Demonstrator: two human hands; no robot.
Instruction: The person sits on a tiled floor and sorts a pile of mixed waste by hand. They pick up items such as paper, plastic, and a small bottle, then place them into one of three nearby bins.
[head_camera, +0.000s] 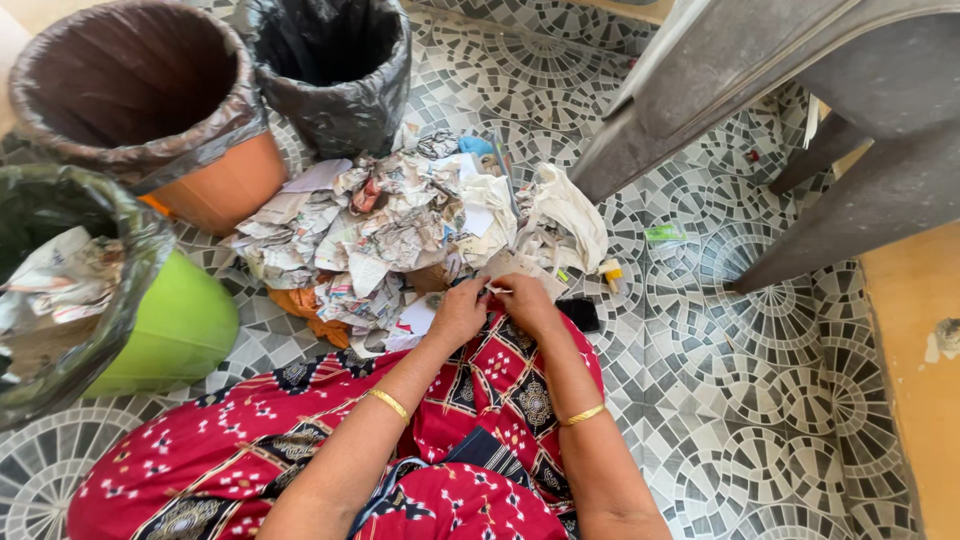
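In the head view, the left hand (458, 313) and the right hand (525, 303) meet at centre, both pinching a small scrap of paper (495, 289) between their fingertips. At twelve o'clock from them lies a pile of crumpled newspaper (400, 225) on the tiled floor (760, 420). Three lined bins stand at ten o'clock: green (170, 330), orange (215, 180), black (335, 70).

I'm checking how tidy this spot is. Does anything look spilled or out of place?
Yes: a heap of crumpled paper lies loose on the tiled floor beside three lined bins, only the green bin showing any paper inside.
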